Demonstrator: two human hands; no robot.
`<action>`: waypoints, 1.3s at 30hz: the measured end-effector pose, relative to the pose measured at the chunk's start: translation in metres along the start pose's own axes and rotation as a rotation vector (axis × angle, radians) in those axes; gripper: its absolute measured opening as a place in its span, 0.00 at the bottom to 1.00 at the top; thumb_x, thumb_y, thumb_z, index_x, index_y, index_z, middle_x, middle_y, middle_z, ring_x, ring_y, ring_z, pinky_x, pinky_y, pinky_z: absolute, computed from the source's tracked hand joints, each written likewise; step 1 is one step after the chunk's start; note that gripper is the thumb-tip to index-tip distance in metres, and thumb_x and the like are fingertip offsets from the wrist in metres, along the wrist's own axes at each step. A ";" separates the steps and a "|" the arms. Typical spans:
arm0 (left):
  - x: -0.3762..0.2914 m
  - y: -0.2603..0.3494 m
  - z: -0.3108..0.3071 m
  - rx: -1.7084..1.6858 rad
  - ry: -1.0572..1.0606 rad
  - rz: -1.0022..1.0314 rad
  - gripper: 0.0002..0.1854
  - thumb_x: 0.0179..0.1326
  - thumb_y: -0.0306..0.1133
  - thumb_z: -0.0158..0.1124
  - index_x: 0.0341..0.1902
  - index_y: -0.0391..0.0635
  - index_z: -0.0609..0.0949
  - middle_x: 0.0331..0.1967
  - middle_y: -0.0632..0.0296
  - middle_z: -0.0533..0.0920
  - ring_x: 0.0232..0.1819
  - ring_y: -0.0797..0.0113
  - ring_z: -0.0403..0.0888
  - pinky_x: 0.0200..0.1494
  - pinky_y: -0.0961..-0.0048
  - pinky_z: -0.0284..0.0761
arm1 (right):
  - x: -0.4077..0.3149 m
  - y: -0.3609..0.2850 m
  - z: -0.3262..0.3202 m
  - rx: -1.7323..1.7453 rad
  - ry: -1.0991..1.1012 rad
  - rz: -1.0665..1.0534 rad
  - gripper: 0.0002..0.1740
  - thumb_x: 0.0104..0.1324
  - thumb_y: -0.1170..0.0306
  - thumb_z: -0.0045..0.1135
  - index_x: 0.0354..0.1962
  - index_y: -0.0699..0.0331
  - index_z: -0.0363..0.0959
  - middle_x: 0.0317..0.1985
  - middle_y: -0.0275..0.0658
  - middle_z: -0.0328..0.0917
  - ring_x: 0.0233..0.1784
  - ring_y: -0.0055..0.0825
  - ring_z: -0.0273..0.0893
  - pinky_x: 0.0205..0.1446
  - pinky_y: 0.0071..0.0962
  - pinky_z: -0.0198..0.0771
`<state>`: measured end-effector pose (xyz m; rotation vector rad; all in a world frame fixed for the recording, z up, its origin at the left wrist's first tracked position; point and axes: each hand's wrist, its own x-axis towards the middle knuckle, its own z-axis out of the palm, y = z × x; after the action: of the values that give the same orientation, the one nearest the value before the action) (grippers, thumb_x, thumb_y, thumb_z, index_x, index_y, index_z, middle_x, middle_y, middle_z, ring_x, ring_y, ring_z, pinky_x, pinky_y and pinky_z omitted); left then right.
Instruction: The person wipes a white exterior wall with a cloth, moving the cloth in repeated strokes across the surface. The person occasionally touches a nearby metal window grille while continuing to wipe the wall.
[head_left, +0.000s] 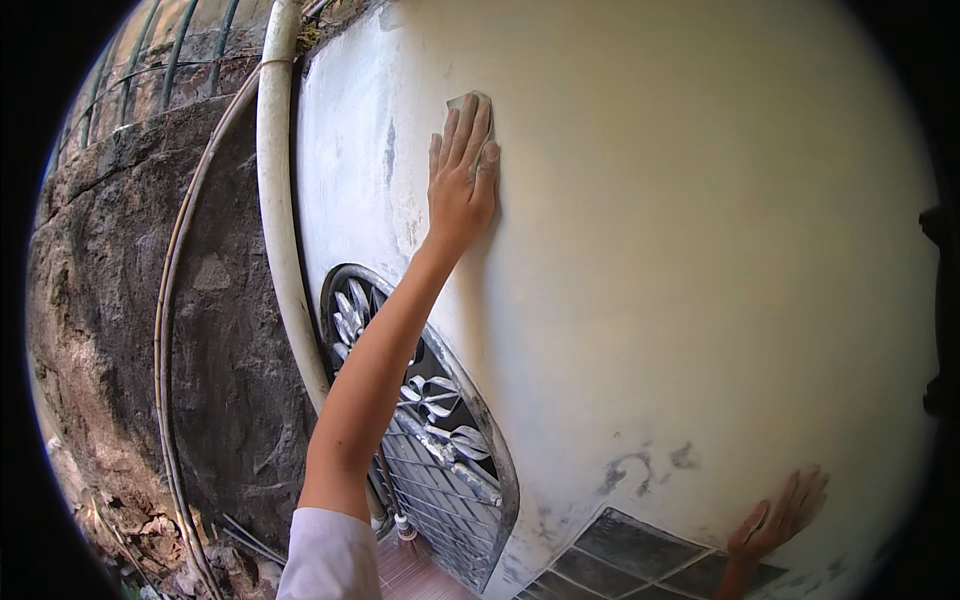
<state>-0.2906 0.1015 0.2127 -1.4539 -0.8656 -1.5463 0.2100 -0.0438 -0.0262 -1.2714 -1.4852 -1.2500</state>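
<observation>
My left hand (463, 169) is stretched up against a whitish plastered wall (637, 247), palm to the surface. Under its fingers is a small thin sheet, apparently sandpaper (456, 103), with one corner showing past the fingertips and an edge by the index finger. Most of the sheet is hidden beneath the hand. Pale dust coats the fingers. At the lower right, my right hand (780, 514) lies against the same wall, above dark tiles (637, 544). Its thumb is spread from the fingers, and nothing shows in it.
Below my left arm is an arched opening with an ornamental metal grille (442, 420). A pale vertical pipe (277, 150) runs along the wall's left edge. Beyond it are thin hoses (161, 337) and a rough stone wall (232, 360). A brush (407, 534) stands near reddish floor tiles (394, 574).
</observation>
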 end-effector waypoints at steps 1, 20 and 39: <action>-0.023 0.001 -0.005 -0.009 -0.024 -0.024 0.28 0.76 0.48 0.35 0.75 0.55 0.63 0.76 0.64 0.58 0.78 0.56 0.49 0.77 0.52 0.39 | 0.001 -0.001 -0.001 0.000 0.003 -0.005 0.30 0.71 0.63 0.33 0.63 0.73 0.64 0.69 0.58 0.59 0.74 0.62 0.51 0.75 0.62 0.40; 0.079 -0.051 -0.001 -0.052 -0.045 -0.001 0.30 0.76 0.52 0.34 0.75 0.52 0.60 0.77 0.58 0.56 0.78 0.50 0.47 0.76 0.52 0.42 | 0.003 -0.002 -0.001 -0.038 0.022 -0.042 0.29 0.73 0.62 0.31 0.64 0.73 0.63 0.68 0.58 0.60 0.74 0.62 0.52 0.74 0.61 0.44; -0.002 -0.076 -0.015 -0.061 -0.037 0.095 0.31 0.75 0.54 0.34 0.75 0.53 0.60 0.77 0.61 0.56 0.79 0.55 0.44 0.77 0.53 0.36 | 0.004 -0.011 0.003 -0.151 0.117 -0.022 0.29 0.76 0.62 0.31 0.67 0.71 0.59 0.71 0.54 0.58 0.75 0.54 0.54 0.75 0.50 0.47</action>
<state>-0.3658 0.1205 0.2135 -1.5498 -0.7657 -1.4911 0.1981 -0.0401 -0.0246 -1.2587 -1.3456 -1.4486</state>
